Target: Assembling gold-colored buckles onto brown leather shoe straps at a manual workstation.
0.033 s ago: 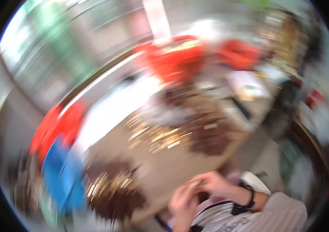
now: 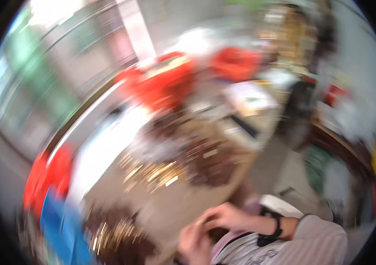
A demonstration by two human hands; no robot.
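Both hands meet in front of my body, just off the near edge of the brown table [image 2: 179, 221]. My right hand [image 2: 227, 218], with a dark band at the wrist, bends its fingers toward the left. My left hand [image 2: 194, 242] is raised against it with fingers curled and fingertips close together. Whatever lies between the fingertips is too small and blurred to name. On the table nearest my left hand is a heap of dark brown pieces [image 2: 130, 249] with shiny gold-coloured pieces [image 2: 112, 234] on it.
More gold-coloured pieces [image 2: 157, 174] and a dark brown pile [image 2: 212, 165] lie mid-table beside crumpled clear plastic [image 2: 157, 148]. Behind stand a red bag [image 2: 161, 86] and a red basin [image 2: 235, 64]. A blue container [image 2: 62, 229] and red bag [image 2: 48, 176] stand left.
The whole view has swung to the right, so the table and its piles sit further left in the picture. My hands stay together, with fingertips still meeting.
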